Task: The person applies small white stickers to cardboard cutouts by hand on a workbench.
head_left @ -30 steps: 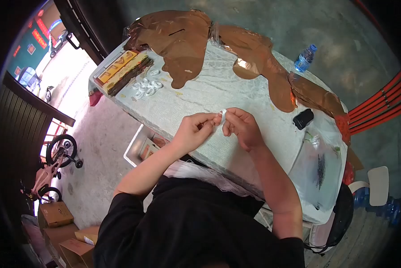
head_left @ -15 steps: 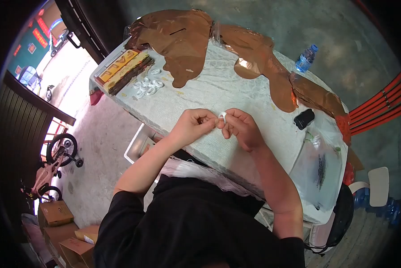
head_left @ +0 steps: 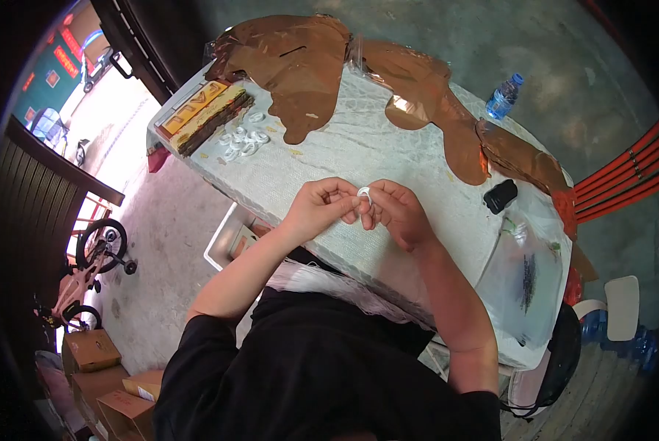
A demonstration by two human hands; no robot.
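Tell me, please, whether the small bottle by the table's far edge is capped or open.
Capped: a blue cap shows atop the bottle; how tightly, I cannot tell.

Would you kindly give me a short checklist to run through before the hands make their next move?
1. White piece in hand: ok, pinched between left hand and right hand.
2. Whole piece visible: not ok, fingers cover part.
3. White loops grouped: ok, beside the yellow pack on the table.
4. Black object apart from both hands: ok.
5. Bottle tightly closed: cannot tell, though a blue cap shows.
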